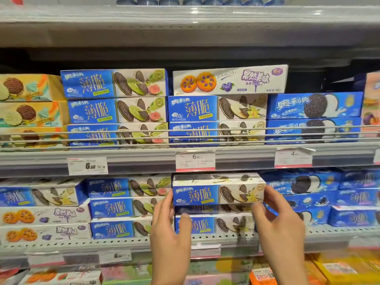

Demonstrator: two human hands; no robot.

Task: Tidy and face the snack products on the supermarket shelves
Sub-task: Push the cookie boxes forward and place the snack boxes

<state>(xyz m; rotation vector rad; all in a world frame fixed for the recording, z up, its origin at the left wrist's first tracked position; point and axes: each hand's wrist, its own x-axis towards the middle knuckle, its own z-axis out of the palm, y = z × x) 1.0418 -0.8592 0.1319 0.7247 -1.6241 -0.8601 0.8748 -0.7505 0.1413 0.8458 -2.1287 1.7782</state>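
Observation:
A blue-and-white vanilla thin-cookie box (218, 193) sits on top of a stack on the lower shelf, front face toward me. My left hand (169, 227) holds its left end, thumb below the box. My right hand (277, 219) grips its right end with fingers curled round the corner. Under it lie two more boxes of the same kind (213, 225). On the upper shelf a white-and-purple blueberry biscuit box (230, 80) lies on a stack of vanilla thin-cookie boxes (216, 109).
Green-fig thin-cookie boxes (117, 95) are stacked to the left on both shelves. Blue sandwich-cookie boxes (314, 105) stand to the right. A wire rail (185, 131) runs along the upper shelf front. Price tags (195, 161) hang on the shelf edge.

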